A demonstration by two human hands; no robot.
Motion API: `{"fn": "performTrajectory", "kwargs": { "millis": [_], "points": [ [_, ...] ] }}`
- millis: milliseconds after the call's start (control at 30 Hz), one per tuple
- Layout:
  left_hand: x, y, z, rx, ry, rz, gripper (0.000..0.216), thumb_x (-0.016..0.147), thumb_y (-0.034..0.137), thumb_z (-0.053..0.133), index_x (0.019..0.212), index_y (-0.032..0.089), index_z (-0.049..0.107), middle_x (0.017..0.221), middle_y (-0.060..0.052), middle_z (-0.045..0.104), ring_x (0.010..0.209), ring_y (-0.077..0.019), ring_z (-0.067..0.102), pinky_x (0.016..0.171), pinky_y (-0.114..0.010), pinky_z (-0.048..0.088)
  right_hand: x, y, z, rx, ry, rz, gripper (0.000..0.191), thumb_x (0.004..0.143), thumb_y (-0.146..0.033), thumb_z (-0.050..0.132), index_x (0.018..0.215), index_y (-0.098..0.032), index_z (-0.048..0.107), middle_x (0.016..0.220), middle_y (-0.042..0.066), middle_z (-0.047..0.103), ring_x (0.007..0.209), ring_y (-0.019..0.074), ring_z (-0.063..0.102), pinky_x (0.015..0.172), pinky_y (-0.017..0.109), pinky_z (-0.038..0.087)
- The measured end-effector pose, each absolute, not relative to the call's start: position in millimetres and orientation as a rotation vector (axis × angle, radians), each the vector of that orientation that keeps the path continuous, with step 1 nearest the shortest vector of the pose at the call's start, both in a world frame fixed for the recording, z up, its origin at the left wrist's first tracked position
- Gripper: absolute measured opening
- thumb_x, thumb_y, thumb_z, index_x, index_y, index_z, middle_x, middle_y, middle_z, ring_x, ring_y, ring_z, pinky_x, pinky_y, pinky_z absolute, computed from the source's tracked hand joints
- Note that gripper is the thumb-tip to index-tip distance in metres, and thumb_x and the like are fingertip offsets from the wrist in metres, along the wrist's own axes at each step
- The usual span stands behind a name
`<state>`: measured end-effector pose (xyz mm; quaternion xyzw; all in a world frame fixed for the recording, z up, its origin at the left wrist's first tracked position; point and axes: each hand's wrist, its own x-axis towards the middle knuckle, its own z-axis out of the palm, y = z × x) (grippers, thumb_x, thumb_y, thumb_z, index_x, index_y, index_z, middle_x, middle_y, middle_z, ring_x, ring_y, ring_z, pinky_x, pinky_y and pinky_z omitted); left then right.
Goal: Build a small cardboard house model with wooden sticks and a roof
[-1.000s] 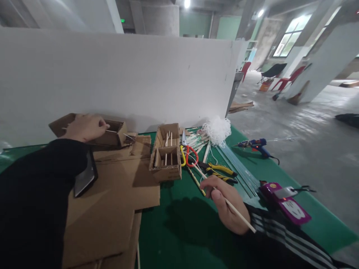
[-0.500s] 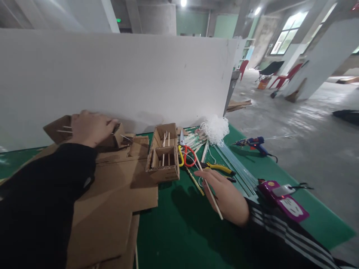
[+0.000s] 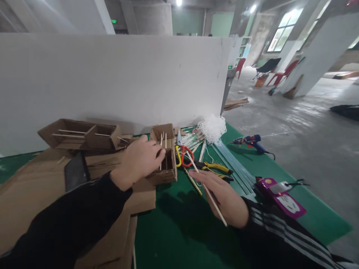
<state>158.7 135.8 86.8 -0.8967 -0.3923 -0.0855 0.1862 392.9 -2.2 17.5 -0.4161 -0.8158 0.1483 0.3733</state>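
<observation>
My right hand (image 3: 224, 196) is closed on a thin wooden stick (image 3: 211, 198), which slants over the green mat. With fingers apart, my left hand (image 3: 140, 158) reaches over the left side of a small cardboard box (image 3: 165, 176) with a divider and thin sticks inside; whether the fingertips touch it I cannot tell. A longer cardboard box (image 3: 74, 140), also divided and crossed by sticks, lies at the left by the white panel. Between the small box and my right hand are scissors (image 3: 187, 157) with red and yellow handles, and pliers (image 3: 217, 167).
Cardboard sheets (image 3: 109, 224) and a dark flat object (image 3: 76, 172) cover the left. A white string bundle (image 3: 212, 129), clear glue sticks (image 3: 234, 164), a blue glue gun (image 3: 251, 142) and a purple power strip (image 3: 282, 198) lie right. A white panel (image 3: 112, 82) stands behind.
My left hand has left the longer box and moved right to the small divided box, uncovering the longer box and the dark flat object. My right hand keeps its stick, almost unmoved.
</observation>
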Motion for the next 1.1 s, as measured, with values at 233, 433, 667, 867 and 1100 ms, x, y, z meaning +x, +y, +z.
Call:
{"fn": "performTrajectory", "kwargs": {
  "millis": [233,433,667,867,1100],
  "points": [
    [171,82,86,-2.445,-0.905,-0.363,0.031,0.098,0.033,0.046,0.078,0.019,0.067,0.076,-0.006,0.066,0.076,-0.0245,0.054,0.068,-0.040,0.037,389,-15,34,-0.922,-1.682,0.835,0.028,0.098,-0.027,0.050,0.124,-0.023,0.061,0.116,0.008,0.068,0.095,0.0193,0.065,0.086,0.033,0.052],
    [166,37,75,-2.382,-0.777,-0.603,0.013,0.094,0.031,0.060,0.088,0.022,0.067,0.076,0.001,0.068,0.068,-0.0184,0.056,0.059,-0.036,0.032,391,-12,34,-0.755,-1.312,1.157,0.026,0.100,-0.032,0.047,0.113,-0.021,0.067,0.096,0.007,0.074,0.087,0.0196,0.066,0.080,0.033,0.050],
    [142,8,59,-2.496,-0.643,-0.726,0.007,0.091,0.024,0.065,0.097,0.023,0.069,0.090,0.006,0.074,0.064,-0.0149,0.056,0.060,-0.034,0.036,396,-5,27,-0.695,-1.196,1.310,0.016,0.091,-0.028,0.057,0.092,-0.016,0.068,0.072,0.005,0.074,0.066,0.0177,0.066,0.064,0.030,0.049],
    [130,-3,46,-2.444,-0.597,-0.764,0.015,0.084,0.024,0.075,0.098,0.024,0.072,0.096,0.006,0.077,0.059,-0.0133,0.055,0.056,-0.035,0.032,391,-3,25,-0.731,-1.175,1.476,0.015,0.089,-0.027,0.060,0.086,-0.015,0.068,0.067,0.004,0.072,0.060,0.0162,0.067,0.056,0.027,0.049],
    [124,-2,42,-2.473,-0.550,-0.797,0.014,0.092,0.018,0.062,0.097,0.025,0.073,0.092,0.005,0.076,0.057,-0.0099,0.054,0.058,-0.032,0.036,384,-4,18,-0.737,-1.192,1.607,0.018,0.090,-0.032,0.063,0.089,-0.014,0.068,0.069,0.004,0.073,0.059,0.0147,0.066,0.054,0.025,0.048]
  ]
}}
